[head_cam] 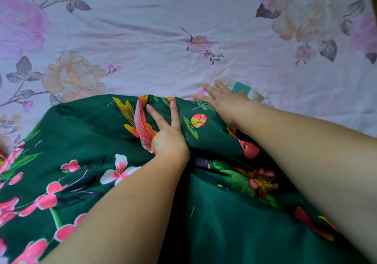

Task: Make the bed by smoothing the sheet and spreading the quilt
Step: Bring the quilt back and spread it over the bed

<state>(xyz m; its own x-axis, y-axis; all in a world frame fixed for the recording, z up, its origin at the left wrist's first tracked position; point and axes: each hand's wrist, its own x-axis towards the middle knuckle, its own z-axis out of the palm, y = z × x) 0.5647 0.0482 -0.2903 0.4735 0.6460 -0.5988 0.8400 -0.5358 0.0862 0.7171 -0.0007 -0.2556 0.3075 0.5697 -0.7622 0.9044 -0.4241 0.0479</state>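
Note:
A dark green quilt [85, 124] printed with koi fish and pink blossoms lies bunched over the near half of the bed. Beyond it spreads the pale pink sheet [155, 45] with large flower prints and a few creases. My left hand [166, 132] rests on the quilt's far fold, two fingers stretched out and the others curled into the fabric. My right hand [223, 98] lies flat with spread fingers at the quilt's far edge, over a lighter teal and white patch of cloth [242, 88].
A dark strip [372, 2] at the far right marks the edge of the bed or a wall. The sheet stretches flat across the whole far half of the view.

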